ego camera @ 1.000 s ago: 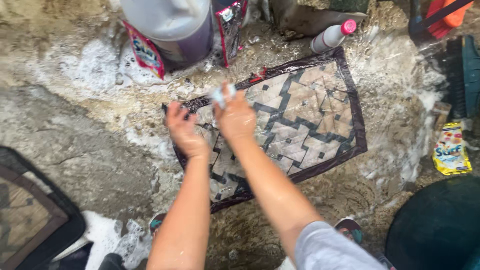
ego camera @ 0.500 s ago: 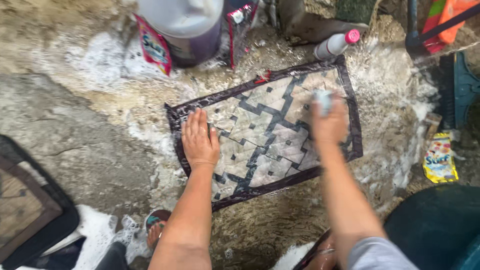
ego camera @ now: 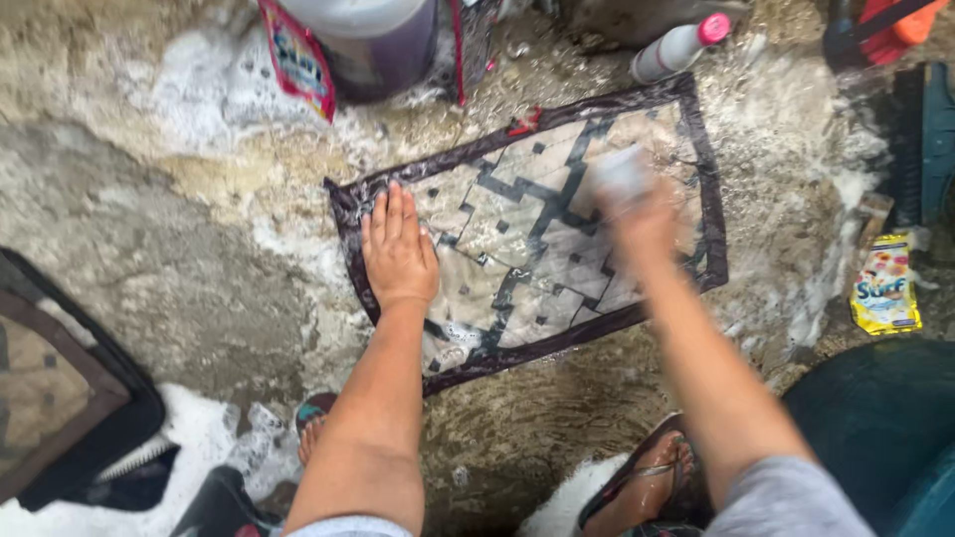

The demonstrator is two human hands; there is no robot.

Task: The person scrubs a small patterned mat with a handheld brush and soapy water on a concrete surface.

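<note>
— While I look down from the head camera, my left hand (ego camera: 398, 254) lies flat, fingers spread wide, pressing the left end of the patterned mat (ego camera: 537, 229).

— Where does the mat lie?

— On wet, sudsy concrete ground (ego camera: 149, 229), slanted, its dark border showing all round.

— And your right hand?

— My right hand (ego camera: 642, 219) is on the mat's right part, blurred, closed around something pale, a scrubber (ego camera: 622, 174) by the look; I cannot tell exactly what.

— Anything nearby?

— A pink-capped bottle (ego camera: 676, 47) just beyond the mat's far corner, a yellow sachet (ego camera: 883, 285) well to the right, another dark-edged mat (ego camera: 60, 388) far left.
</note>
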